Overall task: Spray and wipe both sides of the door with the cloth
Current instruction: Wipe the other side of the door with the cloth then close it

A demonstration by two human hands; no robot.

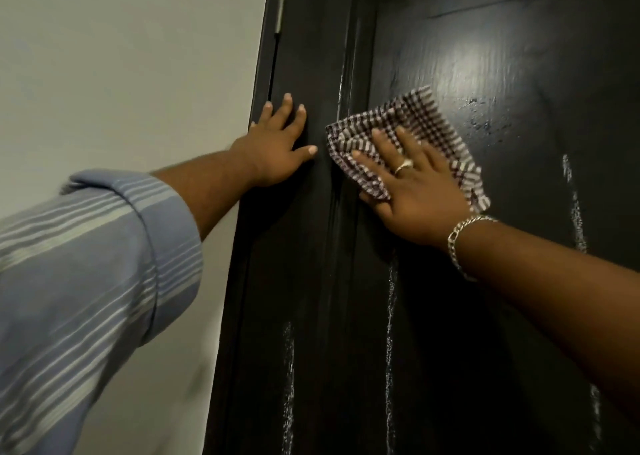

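The door is lying open to a hand across most of its panel, from 12 round to 5 o'clock of the cloth. The cloth, pressed flat by the right hand, is covering the panel's left part. At 9 o'clock the left hand is lying flat on the door's edge strip, leaving a narrow gap between hands. The wall is closing off the far left. Foam streaks are running down below.
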